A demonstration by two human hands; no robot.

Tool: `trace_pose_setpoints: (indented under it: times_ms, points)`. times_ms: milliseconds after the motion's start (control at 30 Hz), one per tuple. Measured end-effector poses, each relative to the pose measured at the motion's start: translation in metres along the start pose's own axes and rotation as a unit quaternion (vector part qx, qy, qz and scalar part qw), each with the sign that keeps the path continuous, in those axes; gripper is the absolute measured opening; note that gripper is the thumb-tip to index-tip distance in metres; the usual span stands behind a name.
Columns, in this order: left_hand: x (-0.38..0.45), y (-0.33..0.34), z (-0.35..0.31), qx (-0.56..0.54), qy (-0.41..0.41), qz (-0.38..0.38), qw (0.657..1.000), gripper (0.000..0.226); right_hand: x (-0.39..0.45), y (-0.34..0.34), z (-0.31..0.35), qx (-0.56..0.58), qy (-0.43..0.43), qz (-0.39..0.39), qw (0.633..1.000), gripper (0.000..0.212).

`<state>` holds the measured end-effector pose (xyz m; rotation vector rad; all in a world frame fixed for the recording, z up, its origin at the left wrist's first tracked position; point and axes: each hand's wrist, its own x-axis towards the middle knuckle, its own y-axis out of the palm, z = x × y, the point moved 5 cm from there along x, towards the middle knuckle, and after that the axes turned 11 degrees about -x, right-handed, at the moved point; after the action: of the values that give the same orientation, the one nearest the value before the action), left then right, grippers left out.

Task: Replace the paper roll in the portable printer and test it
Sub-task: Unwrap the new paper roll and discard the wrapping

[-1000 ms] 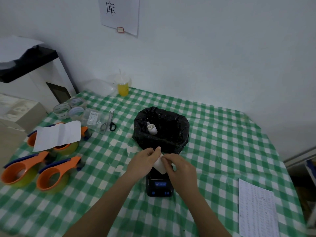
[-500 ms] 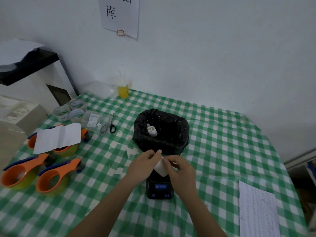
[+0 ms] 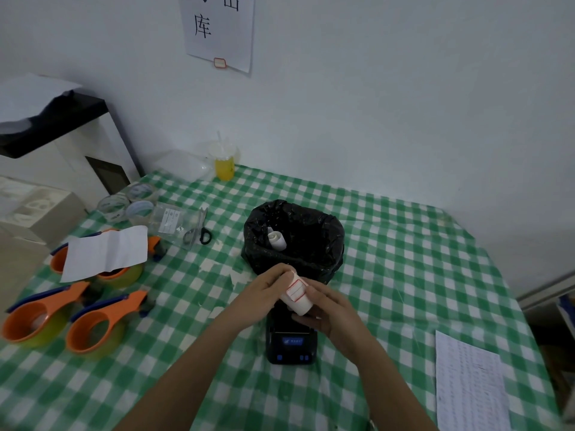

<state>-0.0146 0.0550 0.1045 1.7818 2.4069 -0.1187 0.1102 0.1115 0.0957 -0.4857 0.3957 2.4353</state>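
A small black portable printer (image 3: 292, 343) with a blue-lit panel lies on the green checked tablecloth (image 3: 404, 275), near the table's middle. Just above it I hold a white paper roll (image 3: 297, 296) with red-bordered labels, tilted. My left hand (image 3: 264, 293) grips its upper end and my right hand (image 3: 329, 309) holds its lower end from the right. The printer's rear part is hidden behind my hands. A used white roll (image 3: 277, 239) lies inside the black-lined bin (image 3: 323, 241) behind the printer.
Three orange tape dispensers (image 3: 96, 328) and a folded white sheet (image 3: 105, 251) sit at the left. Scissors (image 3: 199, 233), clear tape rolls (image 3: 127, 203) and a yellow cup (image 3: 224, 164) are further back. A printed sheet (image 3: 469, 384) lies at the right edge.
Both hands lifted the roll slightly and turned it, so its red-bordered labels now face up. My view moved closer to the table.
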Motion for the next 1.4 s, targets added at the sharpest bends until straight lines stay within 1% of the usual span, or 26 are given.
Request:
trace_pose_setpoints:
  times_ms: [67,133,200,267,300,333,400,500,567,767,900,1100,1267,1333,1400]
  points:
    - [0.000,-0.002,-0.004,-0.009,-0.002,0.003,1.000,0.019,0.001,0.001,0.002,0.017,-0.013,0.013,1.000,0.032]
    - [0.002,-0.004,-0.005,-0.014,-0.011,-0.018,1.000,0.020,0.002,0.002,0.004,0.036,-0.032,-0.009,0.999,0.028]
    - [0.003,-0.008,-0.002,-0.040,-0.025,-0.088,0.995,0.019,0.004,-0.001,0.004,0.085,-0.046,-0.053,0.994,0.024]
    - [0.000,-0.011,-0.001,-0.049,-0.007,-0.167,0.985,0.015,0.008,-0.002,0.001,0.135,-0.044,-0.084,0.986,0.026]
    - [-0.001,-0.011,0.000,-0.036,0.009,-0.190,0.981,0.013,0.010,-0.002,0.000,0.153,-0.044,-0.090,0.983,0.029]
    - [-0.002,-0.010,0.000,-0.022,0.024,-0.197,0.980,0.010,0.012,-0.002,0.000,0.165,-0.045,-0.092,0.981,0.031]
    - [-0.002,-0.006,0.001,-0.018,0.038,-0.193,0.980,0.005,0.013,0.000,-0.001,0.174,-0.048,-0.086,0.980,0.031]
    - [-0.003,-0.007,-0.001,-0.028,0.049,-0.212,0.976,0.016,0.013,0.004,-0.001,0.162,-0.059,-0.071,0.982,0.030]
    - [-0.004,-0.007,-0.003,-0.023,0.058,-0.227,0.972,0.017,0.013,0.005,-0.001,0.148,-0.066,-0.070,0.984,0.030]
    - [-0.002,-0.006,-0.003,-0.003,0.062,-0.228,0.972,0.017,0.013,0.000,-0.006,0.128,-0.069,-0.105,0.984,0.031]
    - [-0.002,-0.003,-0.002,0.015,0.060,-0.227,0.972,0.017,0.010,-0.003,-0.004,0.096,-0.091,-0.125,0.983,0.032]
    - [-0.002,-0.003,-0.005,0.031,0.058,-0.224,0.972,0.011,0.009,-0.007,-0.001,0.069,-0.109,-0.147,0.981,0.031]
    - [-0.003,0.000,-0.010,0.036,0.072,-0.201,0.976,0.018,0.010,-0.012,-0.003,0.056,-0.108,-0.166,0.979,0.031]
    - [-0.002,-0.001,-0.010,0.037,0.068,-0.198,0.977,0.020,0.010,-0.014,-0.003,0.047,-0.110,-0.171,0.978,0.033]
    - [-0.001,-0.001,-0.009,0.037,0.060,-0.198,0.978,0.017,0.012,-0.016,-0.003,0.026,-0.108,-0.183,0.977,0.038]
